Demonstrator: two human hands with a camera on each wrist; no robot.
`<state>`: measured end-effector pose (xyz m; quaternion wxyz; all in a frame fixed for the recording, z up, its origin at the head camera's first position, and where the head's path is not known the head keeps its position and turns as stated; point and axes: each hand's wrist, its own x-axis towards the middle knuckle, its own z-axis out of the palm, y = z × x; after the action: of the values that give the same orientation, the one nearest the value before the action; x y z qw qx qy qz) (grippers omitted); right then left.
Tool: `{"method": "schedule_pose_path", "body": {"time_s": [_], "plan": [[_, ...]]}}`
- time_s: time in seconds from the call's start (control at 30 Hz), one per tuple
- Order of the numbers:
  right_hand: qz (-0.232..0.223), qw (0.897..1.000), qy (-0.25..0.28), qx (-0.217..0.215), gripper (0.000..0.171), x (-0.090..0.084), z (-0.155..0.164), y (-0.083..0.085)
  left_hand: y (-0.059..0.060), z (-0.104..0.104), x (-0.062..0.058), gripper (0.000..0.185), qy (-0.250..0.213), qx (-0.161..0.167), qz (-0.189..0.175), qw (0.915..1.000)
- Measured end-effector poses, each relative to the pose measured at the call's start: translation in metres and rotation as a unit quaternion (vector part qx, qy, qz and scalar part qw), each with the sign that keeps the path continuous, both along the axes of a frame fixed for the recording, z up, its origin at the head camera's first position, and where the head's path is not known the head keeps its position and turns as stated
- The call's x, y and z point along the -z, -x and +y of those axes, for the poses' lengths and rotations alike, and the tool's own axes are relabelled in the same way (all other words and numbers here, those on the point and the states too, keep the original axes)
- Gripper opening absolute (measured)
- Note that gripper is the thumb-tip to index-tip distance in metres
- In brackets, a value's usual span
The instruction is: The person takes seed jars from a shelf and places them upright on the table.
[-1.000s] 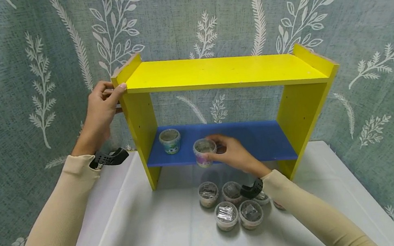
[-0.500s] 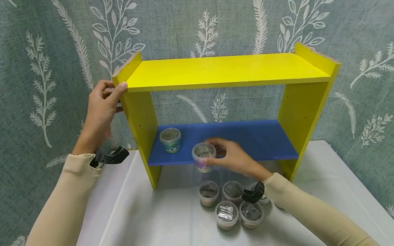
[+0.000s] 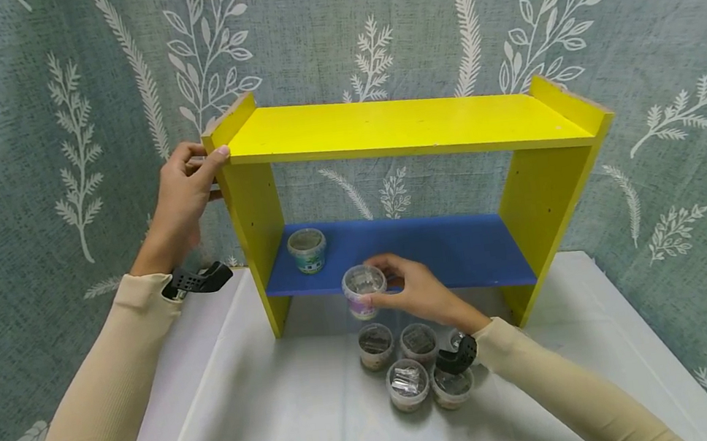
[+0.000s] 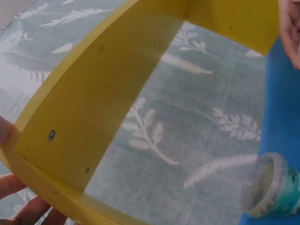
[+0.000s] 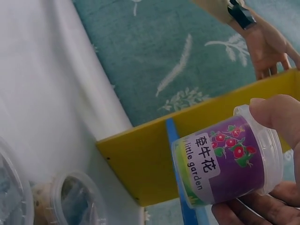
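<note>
My left hand point(image 3: 184, 186) grips the upper left corner of a yellow shelf unit point(image 3: 394, 123), thumb on the front edge and fingers round the outer side. A clear plastic cup point(image 3: 365, 306) with a purple flower label reading "little garden" is pinched near its rim by my right hand point(image 3: 421, 289). It hangs in front of the blue lower shelf board point(image 3: 450, 253), above the table. In the right wrist view the cup point(image 5: 229, 159) shows its label fully. A teal-labelled cup point(image 3: 308, 255) stands at the left end of the blue board.
Several clear cups, among them a front cup point(image 3: 407, 384) with a silvery packet inside, stand grouped on the white-covered table point(image 3: 285, 420) below my right hand. My right forearm partly covers some of them. A patterned green curtain point(image 3: 329, 25) hangs behind the shelf unit.
My right hand has brought the purple-labelled cup slightly lower and to the left, out past the front edge of the blue board. My left hand keeps its hold on the shelf unit.
</note>
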<state>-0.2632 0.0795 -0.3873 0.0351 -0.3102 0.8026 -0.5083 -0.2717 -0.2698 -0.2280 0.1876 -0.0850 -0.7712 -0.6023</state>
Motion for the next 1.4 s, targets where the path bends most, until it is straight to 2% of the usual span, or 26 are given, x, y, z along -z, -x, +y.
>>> {"method": "schedule_pose_path", "body": {"time_s": [0.47,0.73,1.17,1.4], "plan": [[-0.018,1.0,0.0,-0.024,0.062,0.014,-0.001,-0.007,0.001,0.001,0.0,0.038,-0.021,0.002,0.001,0.9998],[0.006,0.999,-0.015,-0.045,0.063,0.018,-0.007,-0.015,0.001,0.002,0.0,0.037,-0.019,-0.004,0.0,0.9998],[0.011,0.997,-0.013,-0.069,0.061,0.026,-0.014,-0.026,0.0,0.001,0.002,0.038,-0.003,-0.004,0.004,1.0],[-0.004,0.997,-0.009,-0.079,0.062,0.029,-0.015,-0.032,-0.002,0.002,0.001,0.04,-0.005,0.004,0.012,0.9999]]}}
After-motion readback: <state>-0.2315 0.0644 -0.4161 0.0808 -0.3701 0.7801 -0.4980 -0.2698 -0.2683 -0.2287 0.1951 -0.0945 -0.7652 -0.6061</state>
